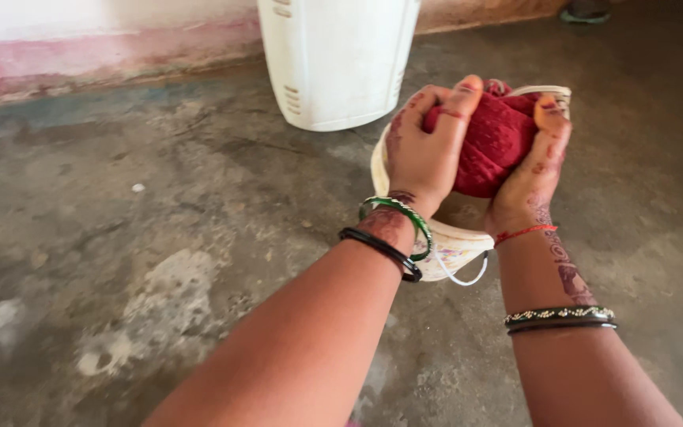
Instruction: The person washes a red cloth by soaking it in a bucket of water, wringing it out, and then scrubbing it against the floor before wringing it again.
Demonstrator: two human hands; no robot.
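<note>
A bunched dark red cloth [493,142] is squeezed between both my hands above a cream-coloured bucket [452,251]. My left hand [424,150] wraps its fingers over the cloth's left side. On the right, my right hand [539,170] cups the cloth from below and beside. Both wrists wear bangles, and a red thread circles the right wrist. The bucket stands on the floor under my hands, its inside mostly hidden by them.
A tall white plastic appliance body [337,59] stands on the stained concrete floor [136,237] just behind the bucket. A pink-painted wall base [81,63] runs along the back left. A sandal [586,12] lies at the top right.
</note>
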